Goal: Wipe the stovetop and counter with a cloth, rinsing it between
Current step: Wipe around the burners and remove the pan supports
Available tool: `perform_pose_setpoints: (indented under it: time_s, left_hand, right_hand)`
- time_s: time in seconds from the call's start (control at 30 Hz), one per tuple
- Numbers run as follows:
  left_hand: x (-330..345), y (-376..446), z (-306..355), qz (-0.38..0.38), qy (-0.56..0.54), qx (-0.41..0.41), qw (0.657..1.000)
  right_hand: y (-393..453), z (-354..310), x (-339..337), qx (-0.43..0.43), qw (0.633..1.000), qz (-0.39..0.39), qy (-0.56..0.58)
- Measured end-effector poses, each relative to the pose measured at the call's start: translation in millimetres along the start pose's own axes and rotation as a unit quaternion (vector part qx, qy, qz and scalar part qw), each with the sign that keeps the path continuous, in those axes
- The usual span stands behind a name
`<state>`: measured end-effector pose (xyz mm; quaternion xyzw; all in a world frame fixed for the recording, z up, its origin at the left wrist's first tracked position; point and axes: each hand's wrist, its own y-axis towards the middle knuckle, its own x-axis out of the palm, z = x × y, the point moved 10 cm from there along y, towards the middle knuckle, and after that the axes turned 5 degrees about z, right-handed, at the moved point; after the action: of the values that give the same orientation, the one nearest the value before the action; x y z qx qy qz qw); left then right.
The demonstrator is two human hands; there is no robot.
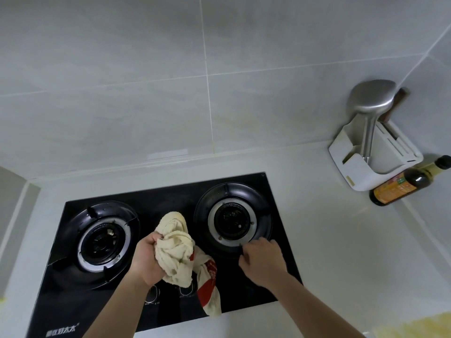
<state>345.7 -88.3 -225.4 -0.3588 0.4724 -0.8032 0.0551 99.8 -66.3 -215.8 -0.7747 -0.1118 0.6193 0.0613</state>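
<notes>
A black glass stovetop with two round burners is set into a pale counter. My left hand grips a bunched cream cloth with red print, held over the middle of the stovetop between the burners; one end hangs down toward the control knobs. My right hand lies at the near rim of the right burner's pan support, fingers curled on its edge. The left burner stands free.
In the back right corner a white utensil holder carries a steel ladle. A dark sauce bottle lies beside it. Tiled wall rises behind the stove. A yellowish patch marks the counter at the near right.
</notes>
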Motion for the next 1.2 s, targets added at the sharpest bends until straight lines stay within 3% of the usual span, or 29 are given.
perform_pose_setpoints:
  time_s: [0.1,0.17,0.23,0.27,0.33,0.4,0.53,0.67,0.7,0.77,0.8,0.83,0.87,0.9,0.97,1.0,1.07,1.13,1.2]
  left_hand:
    - [-8.7,1.3,2.5,0.027,0.021,0.02,0.999]
    - [-10.3,0.8,15.3,0.045,0.08,0.076,0.993]
    - [-8.3,3.3,38.0,0.083,0.22,0.189,0.953]
    - [-4.5,1.0,49.0,0.112,0.303,0.252,0.912]
    - [18.1,-7.5,63.9,0.134,0.481,0.382,0.778]
    - [55.7,-10.1,46.1,0.083,0.654,0.456,0.598]
    - [77.4,16.5,-38.4,-0.017,0.86,0.424,0.284]
    - [71.0,36.2,-41.6,-0.063,0.903,0.401,0.138]
    - [71.8,40.4,-25.1,-0.048,0.915,0.382,0.121]
    - [84.5,45.8,21.9,0.053,0.917,0.383,0.097]
    - [89.3,45.2,37.6,0.105,0.914,0.378,0.104]
    - [93.7,46.4,38.0,0.112,0.912,0.368,0.142]
    - [93.5,46.8,21.5,0.083,0.916,0.358,0.164]
    - [90.7,40.3,-9.2,0.025,0.925,0.342,0.163]
    - [80.5,26.3,-62.5,-0.092,0.944,0.306,0.087]
    - [83.2,28.0,-54.9,-0.097,0.938,0.319,0.098]
    - [90.8,47.2,1.3,0.015,0.93,0.331,0.16]
    - [101.7,45.7,21.3,0.092,0.923,0.339,0.159]
    - [106.1,42.5,-25.1,-0.005,0.933,0.335,0.132]
  right_hand:
    - [1.1,54.1,-21.2,0.074,0.996,0.008,-0.046]
    - [4.8,81.2,-34.0,0.135,0.989,0.019,-0.053]
    - [12.7,74.2,-41.0,0.154,0.987,0.043,-0.009]
    - [16.2,57.3,-38.7,0.144,0.988,0.044,0.02]
    - [19.5,10.2,-21.8,0.104,0.992,0.022,0.06]
    - [17.7,-26.2,-2.3,0.083,0.994,-0.005,0.073]
    - [14.9,-37.2,18.2,0.111,0.99,-0.006,0.092]
    - [15.0,-42.3,17.7,0.093,0.993,0.01,0.076]
    - [14.3,-42.1,18.6,0.089,0.993,0.014,0.074]
    - [13.2,-41.6,19.6,0.085,0.994,0.02,0.069]
    - [12.7,-41.7,19.7,0.084,0.994,0.024,0.068]
    - [12.5,-42.1,20.2,0.08,0.994,0.029,0.068]
    - [12.2,-43.7,21.1,0.072,0.995,0.034,0.066]
    - [11.8,-45.7,22.6,0.067,0.995,0.038,0.065]
    - [9.7,-44.7,22.5,0.065,0.994,0.045,0.069]
    - [9.7,-44.1,22.0,0.065,0.995,0.044,0.069]
    - [10.3,-44.2,23.2,0.059,0.996,0.035,0.059]
    - [9.6,-43.9,24.2,0.059,0.996,0.025,0.057]
    - [10.0,-42.8,24.2,0.06,0.996,0.022,0.064]
